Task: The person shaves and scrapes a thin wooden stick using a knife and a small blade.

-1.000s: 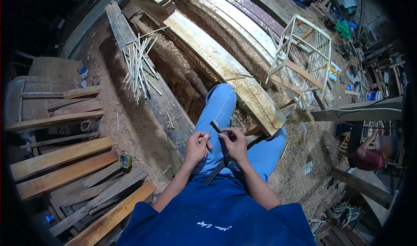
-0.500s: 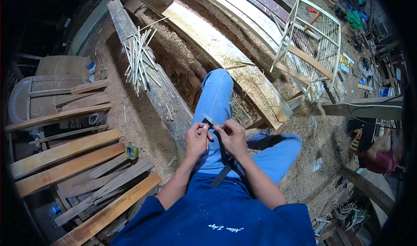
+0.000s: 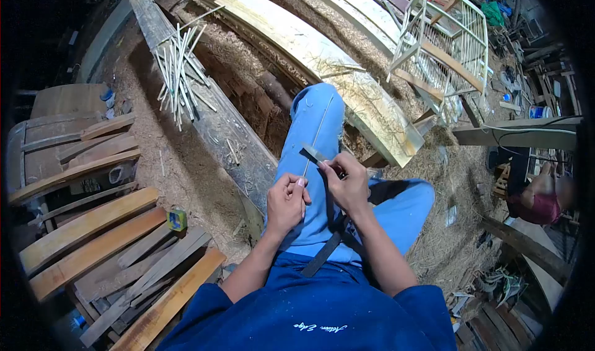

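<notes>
My right hand (image 3: 347, 180) is closed around a knife (image 3: 313, 153), whose short flat blade points up and left over my raised knee. Just below and to the left, my left hand (image 3: 288, 202) pinches a thin stick (image 3: 305, 170). It runs up from the fingertips towards the blade; its far end is hard to tell from the jeans seam. Both hands are above my jeans (image 3: 313, 118), a little apart. A dark strap (image 3: 322, 255) lies across my lap.
A bundle of thin pale sticks (image 3: 180, 78) rests on a weathered plank (image 3: 226, 134). Right of it is a shavings-strewn board (image 3: 297, 47). A slatted wooden cage (image 3: 443, 47) stands at upper right. Stacked boards (image 3: 93, 227) lie left. Another person (image 3: 539, 199) is at far right.
My right hand has moved slightly right and up, showing more of the knife blade. My left hand has dropped a little, opening a gap between the hands. The view has shifted slightly.
</notes>
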Motion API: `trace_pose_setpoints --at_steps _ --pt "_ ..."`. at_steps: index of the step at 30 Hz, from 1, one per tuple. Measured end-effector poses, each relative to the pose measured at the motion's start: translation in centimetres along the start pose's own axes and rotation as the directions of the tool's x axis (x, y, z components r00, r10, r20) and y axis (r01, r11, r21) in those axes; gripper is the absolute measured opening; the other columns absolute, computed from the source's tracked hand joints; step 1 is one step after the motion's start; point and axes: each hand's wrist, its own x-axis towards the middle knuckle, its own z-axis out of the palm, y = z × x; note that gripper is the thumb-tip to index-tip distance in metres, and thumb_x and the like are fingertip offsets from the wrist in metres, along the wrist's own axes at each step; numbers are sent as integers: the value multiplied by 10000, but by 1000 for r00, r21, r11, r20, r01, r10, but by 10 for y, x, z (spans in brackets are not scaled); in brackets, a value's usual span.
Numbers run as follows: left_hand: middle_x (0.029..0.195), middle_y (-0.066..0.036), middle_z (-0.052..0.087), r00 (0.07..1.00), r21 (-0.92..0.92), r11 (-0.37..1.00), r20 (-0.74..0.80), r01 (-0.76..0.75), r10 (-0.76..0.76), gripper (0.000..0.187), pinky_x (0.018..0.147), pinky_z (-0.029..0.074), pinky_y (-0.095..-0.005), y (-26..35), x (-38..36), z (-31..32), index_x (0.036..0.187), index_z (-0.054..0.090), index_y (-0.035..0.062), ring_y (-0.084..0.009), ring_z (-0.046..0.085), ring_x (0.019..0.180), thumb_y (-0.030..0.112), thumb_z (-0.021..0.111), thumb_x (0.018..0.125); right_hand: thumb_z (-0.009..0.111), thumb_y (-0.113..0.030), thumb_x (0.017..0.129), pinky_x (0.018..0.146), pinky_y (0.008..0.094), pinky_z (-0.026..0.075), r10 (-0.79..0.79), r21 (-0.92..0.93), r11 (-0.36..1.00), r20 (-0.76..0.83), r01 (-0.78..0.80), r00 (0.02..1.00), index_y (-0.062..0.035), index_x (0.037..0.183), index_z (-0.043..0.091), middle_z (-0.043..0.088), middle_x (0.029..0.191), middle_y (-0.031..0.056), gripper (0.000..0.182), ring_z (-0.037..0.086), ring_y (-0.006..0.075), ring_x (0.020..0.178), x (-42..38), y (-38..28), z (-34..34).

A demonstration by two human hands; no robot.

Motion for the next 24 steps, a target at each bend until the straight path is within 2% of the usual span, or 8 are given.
trace_pose_setpoints --at_steps 2,3,6,8,9,17,21,24 --pt "660 -78 632 999 -39 999 -4 35 -35 173 383 371 -243 1 4 -8 1005 593 -36 -66 499 415 112 530 1070 784 -114 854 597 430 462 -83 -94 991 109 94 991 2 783 641 602 761 151 198 627 343 671 -7 -9 1" --pt "660 -78 632 999 -46 998 0 41 -41 173 383 371 -243 0 5 -12 1005 593 -36 -66 499 415 112 530 1070 798 -36 822 543 362 423 -167 -80 981 85 174 982 38 748 611 577 689 132 214 566 239 572 -15 -10 7" --pt "643 -60 627 999 -95 995 -21 22 -24 157 386 371 -237 -3 4 -16 986 597 -26 -56 500 430 106 557 1060 799 -24 815 542 360 415 -126 -59 989 100 132 987 33 759 631 568 692 131 186 557 243 578 -17 -15 15" --pt "654 -59 618 1000 -106 994 -12 24 -25 154 381 360 -225 -2 6 -17 994 583 -20 -51 478 416 114 556 1065 780 -84 852 573 421 469 -108 -126 985 73 116 992 4 793 637 602 763 144 178 630 344 659 -4 -18 18" --pt "664 -59 610 1000 -104 995 -5 14 -14 152 376 350 -212 -2 7 -19 1002 569 -14 -47 456 403 122 554 1069 780 -84 852 573 421 469 -96 -134 985 78 106 992 4 793 637 602 763 144 178 630 344 659 -2 -20 21" --pt "641 -50 628 996 -154 984 32 89 -85 146 390 373 -234 -3 9 -28 979 596 -17 -48 511 438 104 567 1056 815 -82 827 526 403 466 -152 -246 953 114 176 982 -17 765 651 591 727 113 187 625 307 596 -11 -18 26" --pt "635 -46 629 994 -160 981 40 110 -105 130 393 369 -232 -2 11 -30 977 597 -12 -44 514 441 91 568 1050 816 -81 827 528 402 465 -137 -262 956 6 134 991 -15 770 653 586 720 118 186 626 306 603 11 -17 28" --pt "630 -43 627 993 -187 975 34 120 -116 126 396 364 -231 -2 12 -35 975 598 -13 -41 513 445 87 571 1048 824 11 799 552 337 455 -168 -316 925 161 213 972 13 777 651 594 713 113 175 593 228 599 -3 -23 30"
